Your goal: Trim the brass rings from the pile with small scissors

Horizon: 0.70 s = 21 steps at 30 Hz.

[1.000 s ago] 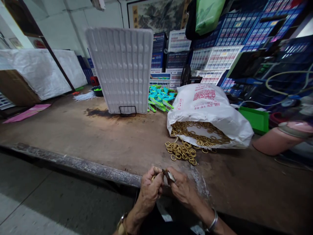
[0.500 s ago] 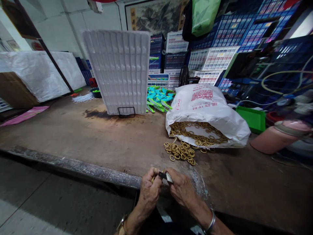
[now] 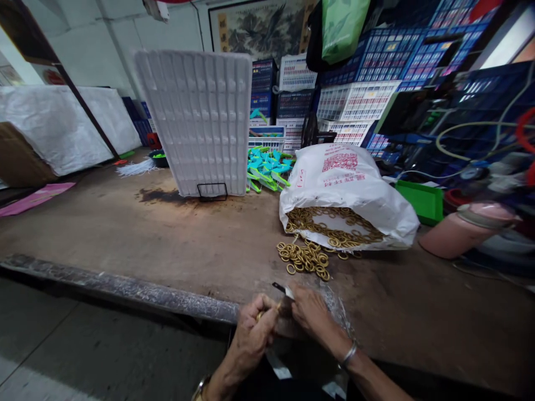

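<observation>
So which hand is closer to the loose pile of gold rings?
Right. The right hand, holding a metal piece, sits just this side of the ring pile; the left hand, pinching a ring, is further left and back.

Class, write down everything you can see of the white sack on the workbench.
The white sack looks like thin plastic, printed with red characters and a square code. It lies on its side on the brown workbench, mouth open toward the camera, holding brass-coloured rings; a loose pile lies just outside its mouth. A green tray sits behind its right end.
</observation>
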{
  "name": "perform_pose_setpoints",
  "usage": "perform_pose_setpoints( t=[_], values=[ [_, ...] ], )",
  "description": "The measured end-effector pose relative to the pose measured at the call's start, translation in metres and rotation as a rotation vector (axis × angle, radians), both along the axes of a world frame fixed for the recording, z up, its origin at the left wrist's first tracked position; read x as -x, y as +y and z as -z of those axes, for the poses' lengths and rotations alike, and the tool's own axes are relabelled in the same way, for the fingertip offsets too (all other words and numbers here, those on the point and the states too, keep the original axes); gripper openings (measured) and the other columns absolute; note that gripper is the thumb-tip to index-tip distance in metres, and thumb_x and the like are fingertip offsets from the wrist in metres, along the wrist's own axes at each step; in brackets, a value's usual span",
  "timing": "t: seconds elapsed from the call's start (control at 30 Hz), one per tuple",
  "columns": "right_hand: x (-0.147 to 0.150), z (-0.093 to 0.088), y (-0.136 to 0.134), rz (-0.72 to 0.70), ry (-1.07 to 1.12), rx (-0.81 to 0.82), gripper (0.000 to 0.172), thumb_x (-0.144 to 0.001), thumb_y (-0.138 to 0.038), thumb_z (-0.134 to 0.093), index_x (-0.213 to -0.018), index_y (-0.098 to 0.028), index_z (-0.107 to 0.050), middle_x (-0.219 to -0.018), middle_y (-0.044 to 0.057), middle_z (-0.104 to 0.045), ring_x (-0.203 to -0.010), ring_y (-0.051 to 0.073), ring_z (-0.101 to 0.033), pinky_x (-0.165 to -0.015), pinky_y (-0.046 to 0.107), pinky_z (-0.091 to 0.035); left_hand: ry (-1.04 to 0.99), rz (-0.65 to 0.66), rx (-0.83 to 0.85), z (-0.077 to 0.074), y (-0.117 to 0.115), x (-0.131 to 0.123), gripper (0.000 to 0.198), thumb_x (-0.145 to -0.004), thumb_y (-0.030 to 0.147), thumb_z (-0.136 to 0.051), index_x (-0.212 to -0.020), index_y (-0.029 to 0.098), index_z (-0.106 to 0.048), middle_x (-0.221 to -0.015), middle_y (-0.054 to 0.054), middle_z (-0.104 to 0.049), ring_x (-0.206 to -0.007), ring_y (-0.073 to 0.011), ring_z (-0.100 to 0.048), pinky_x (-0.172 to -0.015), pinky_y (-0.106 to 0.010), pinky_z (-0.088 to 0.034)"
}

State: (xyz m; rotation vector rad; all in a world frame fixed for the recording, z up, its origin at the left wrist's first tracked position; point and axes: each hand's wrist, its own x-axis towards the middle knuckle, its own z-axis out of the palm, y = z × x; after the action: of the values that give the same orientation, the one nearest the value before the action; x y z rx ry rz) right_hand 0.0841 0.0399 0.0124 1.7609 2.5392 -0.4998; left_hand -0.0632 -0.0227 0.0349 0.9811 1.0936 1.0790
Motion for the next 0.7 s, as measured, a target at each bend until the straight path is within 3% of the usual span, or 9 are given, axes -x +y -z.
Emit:
perform_pose_setpoints(
  t=[0.1, 0.17, 0.3, 0.47, 0.6, 0.7],
  values=[
    [-0.013, 0.015, 0.012, 0.066, 0.011, -0.096, 0.027, -0.07, -0.004, -0.038, -0.092, -0.014, -0.051, -0.07, 0.006, -0.063, -0.062, 0.015, -0.056, -0.052, 0.023, -0.025, -0.083, 0.194, 0.083, -0.01, -0.009, 0.001, 0.026, -0.076, 0.041, -0.052, -0.072, 0.017, -0.046, -0.049, 0.007, -0.043, -0.034, -0.0022, -0.03, -0.033, -0.014, -0.022],
    [-0.017, 0.022, 0.019, 0.088, 0.044, -0.188, 0.026, -0.071, -0.003, -0.038, -0.091, -0.015, -0.05, -0.071, 0.005, -0.062, -0.063, 0.015, -0.056, -0.053, 0.023, -0.025, -0.174, 0.246, 0.194, -0.006, -0.012, 0.001, 0.025, -0.074, 0.04, -0.053, -0.074, 0.017, -0.046, -0.049, 0.007, -0.044, -0.033, -0.002, -0.029, -0.031, -0.013, -0.021],
    [-0.014, 0.028, 0.032, 0.124, 0.083, -0.296, 0.017, -0.078, -0.011, -0.039, -0.091, -0.017, -0.048, -0.08, 0.005, -0.062, -0.068, 0.014, -0.056, -0.055, 0.023, -0.026, -0.308, 0.265, 0.391, 0.03, -0.02, 0.001, 0.022, -0.07, 0.035, -0.057, -0.073, 0.016, -0.047, -0.054, 0.003, -0.051, -0.033, -0.0025, -0.034, -0.029, -0.013, -0.021],
    [-0.006, 0.034, 0.041, 0.154, 0.007, -0.322, 0.013, -0.081, -0.016, -0.04, -0.09, -0.019, -0.049, -0.082, 0.005, -0.063, -0.066, 0.015, -0.057, -0.054, 0.024, -0.025, -0.25, 0.244, 0.573, 0.084, -0.029, 0.003, 0.024, -0.061, 0.036, -0.061, -0.064, 0.016, -0.046, -0.053, -0.001, -0.056, -0.03, -0.0049, -0.038, -0.026, -0.014, -0.02],
    [-0.006, 0.04, 0.039, 0.174, -0.01, -0.322, 0.017, -0.08, -0.01, -0.038, -0.089, -0.018, -0.05, -0.082, 0.005, -0.063, -0.065, 0.014, -0.057, -0.053, 0.024, -0.025, -0.184, 0.172, 0.688, 0.109, -0.026, -0.012, 0.021, -0.061, 0.032, -0.06, -0.058, 0.014, -0.05, -0.053, -0.002, -0.056, -0.033, -0.0055, -0.038, -0.028, -0.015, -0.022],
    [-0.008, 0.042, 0.032, 0.161, 0.028, -0.331, 0.021, -0.078, -0.007, -0.036, -0.089, -0.018, -0.051, -0.082, 0.006, -0.062, -0.066, 0.015, -0.056, -0.054, 0.025, -0.026, -0.131, 0.079, 0.703, 0.119, -0.019, -0.034, 0.022, -0.066, 0.026, -0.056, -0.05, 0.012, -0.051, -0.041, 0.001, -0.046, -0.032, -0.0052, -0.035, -0.031, -0.016, -0.024]
  ],
)
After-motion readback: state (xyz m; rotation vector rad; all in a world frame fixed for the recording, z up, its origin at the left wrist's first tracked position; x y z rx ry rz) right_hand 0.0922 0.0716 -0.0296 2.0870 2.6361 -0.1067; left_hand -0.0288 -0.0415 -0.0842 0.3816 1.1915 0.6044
